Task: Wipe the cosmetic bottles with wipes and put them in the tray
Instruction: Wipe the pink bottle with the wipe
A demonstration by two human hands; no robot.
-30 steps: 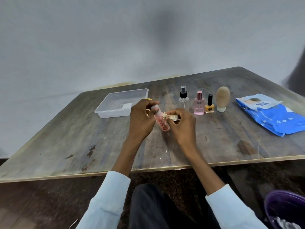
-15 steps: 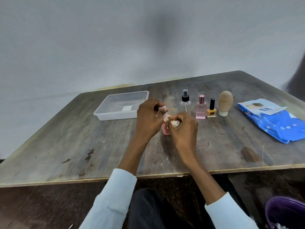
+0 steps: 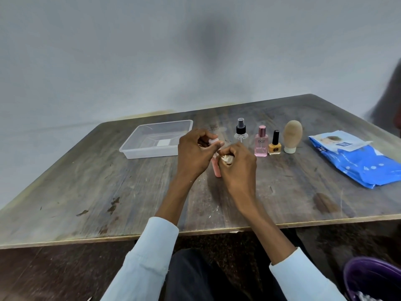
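While the pink bottle point(image 3: 216, 170) is held upright above the middle of the table point(image 3: 86, 192), near its front half, the wiping of it looks not finished, so I judge the task is at an early stage. The tray point(image 3: 156, 139) near the back-left part of the table has no bottle in it; only a small white square shows through its bottom, prob. a label.

The bottle is slim, pink/salmon, w/ a white cap at the top. Only the low end and the cap are visible; the rest is hidden by the hands. The left hand point(image 3: 195, 153) grips it near the top, fingers curled around the cap area. The right hand point(image 3: 236, 166) has its fingers closed around a crumpled whitish wipe point(image 3: 226, 159), pressed against the bottle's side.

Four more items wait in a row toward the back edge, right of the hands: a clear spray bottle point(image 3: 240, 132) w/ black pump, a pink perfume bottle point(image 3: 261, 142), a yellow nail polish point(image 3: 275, 144) w/ black cap, and a beige rounded bottle point(image 3: 292, 137) on a white base. All stand upright, apart from each other, apparently not yet wiped. So approx. five bottles are left to put in the tray.

The blue wipes pack point(image 3: 358, 164) lies at the right edge. A purple bin point(image 3: 368, 276) is below the table's front-right corner.
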